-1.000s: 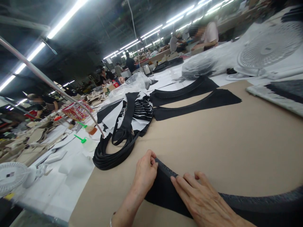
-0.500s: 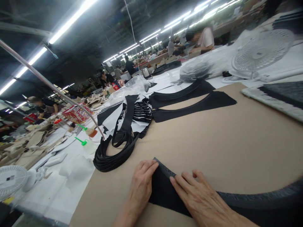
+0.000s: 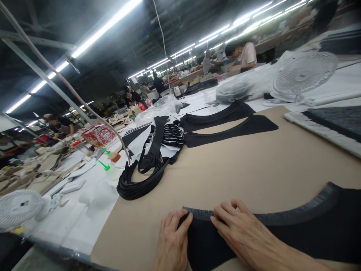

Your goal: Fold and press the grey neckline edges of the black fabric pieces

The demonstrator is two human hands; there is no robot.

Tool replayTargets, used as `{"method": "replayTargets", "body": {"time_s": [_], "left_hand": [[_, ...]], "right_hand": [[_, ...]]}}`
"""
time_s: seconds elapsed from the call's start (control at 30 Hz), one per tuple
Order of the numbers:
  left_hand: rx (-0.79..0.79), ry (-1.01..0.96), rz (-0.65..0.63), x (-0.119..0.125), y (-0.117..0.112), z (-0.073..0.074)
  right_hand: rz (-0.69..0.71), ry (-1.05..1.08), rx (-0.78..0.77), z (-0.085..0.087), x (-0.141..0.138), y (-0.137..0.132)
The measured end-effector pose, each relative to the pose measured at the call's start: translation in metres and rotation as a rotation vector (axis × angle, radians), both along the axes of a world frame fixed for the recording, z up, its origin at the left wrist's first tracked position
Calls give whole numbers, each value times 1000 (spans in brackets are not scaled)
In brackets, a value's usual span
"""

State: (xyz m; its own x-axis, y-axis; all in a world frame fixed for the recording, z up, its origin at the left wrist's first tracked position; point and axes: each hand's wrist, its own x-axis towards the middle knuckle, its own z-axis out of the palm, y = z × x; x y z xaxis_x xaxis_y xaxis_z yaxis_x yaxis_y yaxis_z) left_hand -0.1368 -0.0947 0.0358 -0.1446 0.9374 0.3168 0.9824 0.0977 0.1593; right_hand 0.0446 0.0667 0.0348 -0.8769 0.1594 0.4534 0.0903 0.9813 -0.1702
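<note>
A stack of curved black fabric pieces (image 3: pixel 304 229) lies on brown paper (image 3: pixel 254 169) at the near edge of the table. My left hand (image 3: pixel 172 242) rests at the stack's left end, fingers stretched out against its edge. My right hand (image 3: pixel 242 233) lies flat on top of the stack, fingers spread and reaching toward its far rim. Neither hand grips anything.
A coil of black strips (image 3: pixel 141 178) lies just beyond my left hand. More curved black pieces (image 3: pixel 225 128) sit farther back. White fans stand at the right (image 3: pixel 304 75) and near left (image 3: pixel 19 207). Glue bottles with green nozzles (image 3: pixel 109 169) and a red box (image 3: pixel 98 134) are left. Other people work at distant tables.
The view tilted and both hands slid toward me along the stack. My left hand went from pinching the stack's end to lying flat with fingers out.
</note>
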Motion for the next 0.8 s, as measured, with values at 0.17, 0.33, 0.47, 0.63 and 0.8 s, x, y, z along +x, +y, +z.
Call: {"method": "replayTargets", "body": {"time_s": [0.17,0.33,0.47,0.63,0.8], "left_hand": [[63,-35,30,10,-9,9],[33,35,-16,7,-6,7],[-8,39,6,2,-3,3],[27,45,-15,1,-6,3],[77,-26,7,0,-8,5]], "right_hand": [[-53,-183,-229,29,-21,-12],[-175,-318,-248,36,-45,-21],[-270,-375,-230,42,-61,-17],[-345,-383,-268,42,-78,-11],[-312,-403,-347,31,-88,-10]]}}
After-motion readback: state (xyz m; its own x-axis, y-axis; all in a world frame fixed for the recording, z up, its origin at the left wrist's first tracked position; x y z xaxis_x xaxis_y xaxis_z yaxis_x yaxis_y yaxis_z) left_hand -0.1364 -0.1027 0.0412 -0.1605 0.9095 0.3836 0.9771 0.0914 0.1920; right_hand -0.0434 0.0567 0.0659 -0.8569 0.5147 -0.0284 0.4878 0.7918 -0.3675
